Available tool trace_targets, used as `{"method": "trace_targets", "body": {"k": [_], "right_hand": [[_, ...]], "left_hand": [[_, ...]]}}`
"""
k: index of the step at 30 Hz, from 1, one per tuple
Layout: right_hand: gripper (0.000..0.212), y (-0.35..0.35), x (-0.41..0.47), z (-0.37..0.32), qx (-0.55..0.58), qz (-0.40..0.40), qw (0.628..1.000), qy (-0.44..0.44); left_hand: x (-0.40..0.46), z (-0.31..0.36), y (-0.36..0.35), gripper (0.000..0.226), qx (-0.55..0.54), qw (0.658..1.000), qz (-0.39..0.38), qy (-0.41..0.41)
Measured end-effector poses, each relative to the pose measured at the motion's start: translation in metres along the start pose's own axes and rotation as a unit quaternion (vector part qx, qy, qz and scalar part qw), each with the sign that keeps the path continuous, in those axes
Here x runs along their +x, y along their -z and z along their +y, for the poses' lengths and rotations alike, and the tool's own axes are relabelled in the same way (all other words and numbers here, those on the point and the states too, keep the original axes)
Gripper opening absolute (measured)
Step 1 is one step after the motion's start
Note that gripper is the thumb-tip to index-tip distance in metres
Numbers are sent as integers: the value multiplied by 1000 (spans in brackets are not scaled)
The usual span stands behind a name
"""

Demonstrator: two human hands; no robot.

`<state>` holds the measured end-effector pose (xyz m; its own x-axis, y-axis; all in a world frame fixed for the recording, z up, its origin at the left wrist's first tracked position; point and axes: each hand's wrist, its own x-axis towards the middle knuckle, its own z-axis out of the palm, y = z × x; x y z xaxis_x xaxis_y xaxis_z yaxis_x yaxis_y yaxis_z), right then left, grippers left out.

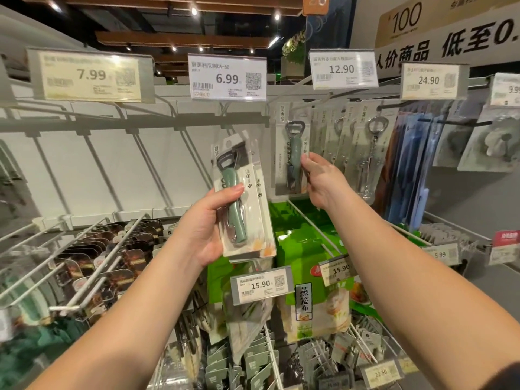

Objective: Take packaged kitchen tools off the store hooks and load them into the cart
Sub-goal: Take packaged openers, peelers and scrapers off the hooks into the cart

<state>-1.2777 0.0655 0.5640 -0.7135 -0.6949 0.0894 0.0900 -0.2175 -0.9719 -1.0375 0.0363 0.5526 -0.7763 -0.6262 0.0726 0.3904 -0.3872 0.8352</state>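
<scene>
My left hand [209, 225] grips a stack of packaged green bottle openers [242, 198], held upright and clear of the hooks, thumb across the front. My right hand [320, 182] pinches the lower right edge of another packaged green bottle opener [292, 149], which hangs from the hook [306, 104] under the 12.90 price tag [343, 69]. Behind it on neighbouring hooks hang several packaged metal corkscrew openers [371, 153]. No cart is in view.
Bare white hooks [92, 116] run along the top left under the 7.99 and 6.99 tags. Green steamer-cloth packs [309, 291] hang below my hands, dark packets [112, 257] to the lower left, blue packages [408, 170] and grey packs [489, 144] to the right.
</scene>
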Motion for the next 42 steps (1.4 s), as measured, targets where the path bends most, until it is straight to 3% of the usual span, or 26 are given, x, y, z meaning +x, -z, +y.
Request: {"method": "trace_targets", "body": {"k": [4, 7, 11, 21, 24, 28, 33, 37, 42], "right_hand": [[46, -6, 4, -3, -19, -5, 1000, -18], [45, -7, 8, -3, -20, -13, 999, -23], [25, -7, 15, 0, -4, -34, 999, -15], [34, -7, 15, 2, 44, -37, 998, -17], [46, -7, 10, 1, 2, -30, 999, -25], [46, -6, -2, 5, -56, 5, 998, -23], [46, -8, -47, 8, -89, 32, 995, 12], [30, -4, -104, 9, -183, -29, 977, 106], [48, -7, -144, 17, -246, -84, 957, 125]], "left_hand": [[-1, 2, 0, 22, 6, 1000, 9, -13], [-3, 4, 0, 23, 12, 1000, 13, -19], [-3, 4, 1, 15, 20, 999, 26, -21], [-5, 3, -2, 11, 25, 999, 33, -20], [-7, 2, -3, 13, 25, 999, 30, -20], [-6, 1, -4, 16, 22, 999, 27, -17], [-6, -2, -4, 36, 17, 1000, 21, -11], [-3, -5, -2, 45, 22, 999, 33, -7], [-1, -14, -12, 40, 42, 998, 40, -4]]}}
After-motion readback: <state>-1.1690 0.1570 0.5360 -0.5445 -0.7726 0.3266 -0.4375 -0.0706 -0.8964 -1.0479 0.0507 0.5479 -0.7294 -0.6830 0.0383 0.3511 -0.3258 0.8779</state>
